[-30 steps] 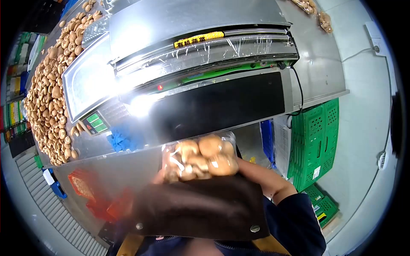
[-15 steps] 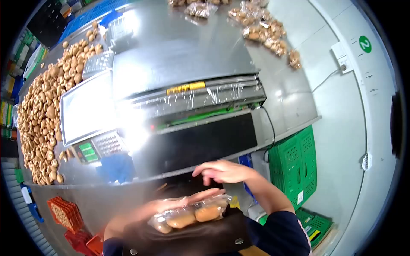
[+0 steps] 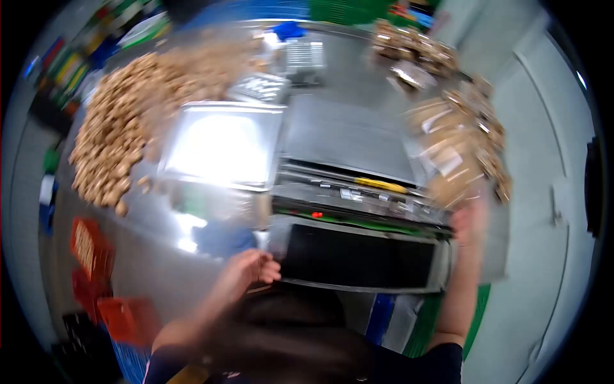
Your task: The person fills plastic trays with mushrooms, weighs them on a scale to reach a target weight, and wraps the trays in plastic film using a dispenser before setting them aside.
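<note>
At the right end of the wrapping machine (image 3: 358, 256), my right hand (image 3: 470, 221) is smeared by motion. It grips the near end of a film-wrapped pack of mushrooms (image 3: 448, 153), which is blurred and carries a pale patch. My left hand (image 3: 252, 269) hangs by the machine's front left corner, fingers loosely bent and nothing visible in them. Beside it on the steel table (image 3: 153, 243) lies a blue cloth (image 3: 227, 238). Left of the machine stands a scale with a bright steel pan (image 3: 220, 144).
Loose brown mushrooms (image 3: 118, 134) are heaped on the left. Several wrapped packs (image 3: 416, 48) lie at the far right, others along the right edge. Clear trays (image 3: 304, 57) stand behind the scale. Red crates (image 3: 128, 320) are below the table at left.
The pack was at my body under my left hand; now it is far right at my right hand. My left hand has come up to the machine's corner. The camera view has turned.
</note>
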{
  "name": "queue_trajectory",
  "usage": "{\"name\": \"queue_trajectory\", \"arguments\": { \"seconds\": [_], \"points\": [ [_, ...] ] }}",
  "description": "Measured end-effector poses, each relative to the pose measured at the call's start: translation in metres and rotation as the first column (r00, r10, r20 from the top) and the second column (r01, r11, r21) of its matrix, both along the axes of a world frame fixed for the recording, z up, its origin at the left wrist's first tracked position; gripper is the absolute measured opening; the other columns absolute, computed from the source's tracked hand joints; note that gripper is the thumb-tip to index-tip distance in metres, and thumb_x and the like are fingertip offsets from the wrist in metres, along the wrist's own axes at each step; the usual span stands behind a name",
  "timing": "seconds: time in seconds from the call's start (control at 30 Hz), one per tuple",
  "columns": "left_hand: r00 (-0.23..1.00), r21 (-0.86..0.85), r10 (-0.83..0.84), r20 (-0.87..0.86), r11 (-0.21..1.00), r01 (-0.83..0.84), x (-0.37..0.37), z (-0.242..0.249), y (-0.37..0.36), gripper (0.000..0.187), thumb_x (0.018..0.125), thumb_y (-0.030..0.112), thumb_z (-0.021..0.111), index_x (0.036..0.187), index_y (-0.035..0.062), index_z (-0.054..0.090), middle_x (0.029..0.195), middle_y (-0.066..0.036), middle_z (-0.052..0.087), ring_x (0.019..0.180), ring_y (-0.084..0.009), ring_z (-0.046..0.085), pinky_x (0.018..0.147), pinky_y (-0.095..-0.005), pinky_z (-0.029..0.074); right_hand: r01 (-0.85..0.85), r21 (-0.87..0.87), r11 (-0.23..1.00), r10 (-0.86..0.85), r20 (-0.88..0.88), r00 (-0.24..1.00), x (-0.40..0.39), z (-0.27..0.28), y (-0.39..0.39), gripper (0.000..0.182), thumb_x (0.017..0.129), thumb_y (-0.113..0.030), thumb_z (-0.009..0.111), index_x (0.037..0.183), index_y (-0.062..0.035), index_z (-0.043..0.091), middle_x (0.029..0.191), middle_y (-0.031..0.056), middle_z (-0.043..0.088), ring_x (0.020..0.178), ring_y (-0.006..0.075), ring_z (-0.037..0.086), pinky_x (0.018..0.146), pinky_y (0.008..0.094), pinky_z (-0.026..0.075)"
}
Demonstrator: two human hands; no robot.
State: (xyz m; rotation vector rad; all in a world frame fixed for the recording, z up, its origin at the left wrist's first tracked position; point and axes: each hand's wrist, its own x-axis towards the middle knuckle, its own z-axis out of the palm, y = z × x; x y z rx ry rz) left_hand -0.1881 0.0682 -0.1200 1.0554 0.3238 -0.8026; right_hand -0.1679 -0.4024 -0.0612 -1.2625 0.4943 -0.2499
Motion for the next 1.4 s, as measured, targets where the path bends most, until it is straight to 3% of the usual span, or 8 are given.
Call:
{"name": "queue_trajectory", "arguments": {
  "seconds": [0.13, 0.33, 0.63, 0.97, 1.07, 1.17, 1.3, 1.4],
  "points": [
    [0.891, 0.160, 0.390, 0.232, 0.888, -0.431, 0.022, -0.019, 0.082, 0.020, 0.094, 0.016, 0.053, 0.106, -0.0003, 0.056, 0.093, -0.016, 0.066, 0.082, -0.0265, 0.067, 0.073, -0.0346, 0.053, 0.161, 0.073, 0.984, -0.176, 0.453, 0.874, 0.066, 0.053, 0.035, 0.040, 0.100, -0.028, 0.047, 0.132, -0.0037, 0.047, 0.131, 0.0125, 0.054, 0.103, 0.0118, 0.057, 0.074, 0.0178, 0.047],
    [0.623, 0.597, 0.089, 0.777, 0.210, -0.774, 0.064, -0.091, 0.267, 0.056, 0.081, 0.008, 0.063, 0.132, -0.0007, 0.043, 0.130, -0.017, 0.052, 0.122, -0.0284, 0.050, 0.101, -0.0391, 0.041, -0.326, -0.476, 0.817, 0.353, -0.035, 0.935, 0.090, 0.028, 0.196, 0.032, 0.099, -0.025, 0.048, 0.113, 0.0026, 0.056, 0.088, 0.0161, 0.066, 0.055, 0.0117, 0.059, 0.046, 0.0229, 0.045],
    [0.774, 0.767, 0.242, 0.585, -0.478, -0.429, 0.175, -0.139, 0.504, 0.070, 0.087, 0.043, 0.059, 0.137, -0.0008, 0.038, 0.142, -0.026, 0.035, 0.138, -0.0419, 0.021, 0.113, -0.0493, 0.017, -0.699, -0.547, 0.461, 0.645, -0.334, 0.687, 0.188, 0.030, 0.464, 0.021, 0.096, -0.009, 0.051, 0.113, 0.0007, 0.058, 0.091, 0.0084, 0.069, 0.064, 0.0094, 0.061, 0.056, 0.0210, 0.047],
    [0.718, 0.706, 0.034, 0.695, 0.154, -0.691, 0.197, -0.113, 0.464, 0.070, 0.076, 0.027, 0.074, 0.132, 0.0008, 0.040, 0.138, -0.024, 0.040, 0.128, -0.0408, 0.040, 0.106, -0.0441, 0.035, -0.623, -0.771, -0.135, 0.920, -0.330, 0.210, 0.334, -0.043, 0.762, 0.021, 0.094, -0.016, 0.056, 0.109, -0.0032, 0.063, 0.086, 0.0113, 0.068, 0.072, 0.0196, 0.066, 0.068, 0.0299, 0.051],
    [0.508, 0.489, 0.203, 0.837, 0.139, -0.861, 0.187, -0.090, 0.528, 0.059, 0.082, 0.014, 0.066, 0.134, -0.0014, 0.042, 0.137, -0.018, 0.047, 0.128, -0.0321, 0.043, 0.108, -0.0387, 0.033, -0.599, -0.797, -0.076, 0.969, -0.200, 0.144, 0.354, -0.059, 0.827, 0.021, 0.089, -0.015, 0.058, 0.108, -0.0062, 0.062, 0.094, 0.0171, 0.065, 0.084, 0.0366, 0.063, 0.074, 0.0422, 0.050],
    [0.414, 0.524, 0.430, 0.802, -0.173, -0.834, 0.209, -0.066, 0.600, 0.053, 0.089, 0.016, 0.059, 0.135, -0.0020, 0.041, 0.139, -0.017, 0.043, 0.130, -0.0295, 0.041, 0.109, -0.0373, 0.029, -0.451, -0.893, -0.004, 0.988, -0.073, 0.135, 0.353, -0.094, 0.893, 0.022, 0.084, -0.014, 0.061, 0.106, -0.0074, 0.062, 0.095, 0.0119, 0.063, 0.087, 0.0317, 0.063, 0.073, 0.0413, 0.051],
    [0.514, 0.503, 0.139, 0.847, -0.525, -0.687, 0.219, -0.100, 0.663, 0.049, 0.094, 0.026, 0.053, 0.133, -0.0030, 0.043, 0.140, -0.018, 0.041, 0.131, -0.0300, 0.039, 0.110, -0.0375, 0.028, -0.327, -0.944, -0.050, 0.980, -0.109, 0.165, 0.327, -0.143, 0.973, 0.022, 0.079, -0.017, 0.067, 0.099, -0.0117, 0.061, 0.100, 0.0045, 0.058, 0.089, 0.0276, 0.062, 0.069, 0.0416, 0.051],
    [0.371, 0.488, 0.329, 0.868, -0.432, -0.758, 0.226, -0.096, 0.643, 0.048, 0.094, 0.021, 0.053, 0.134, -0.0031, 0.042, 0.138, -0.017, 0.044, 0.129, -0.0288, 0.041, 0.109, -0.0372, 0.029, -0.381, -0.922, -0.066, 0.980, -0.131, 0.147, 0.328, -0.169, 0.988, 0.023, 0.077, -0.018, 0.069, 0.097, -0.0108, 0.060, 0.096, 0.0044, 0.058, 0.088, 0.0279, 0.062, 0.067, 0.0425, 0.050]
  ]
}}
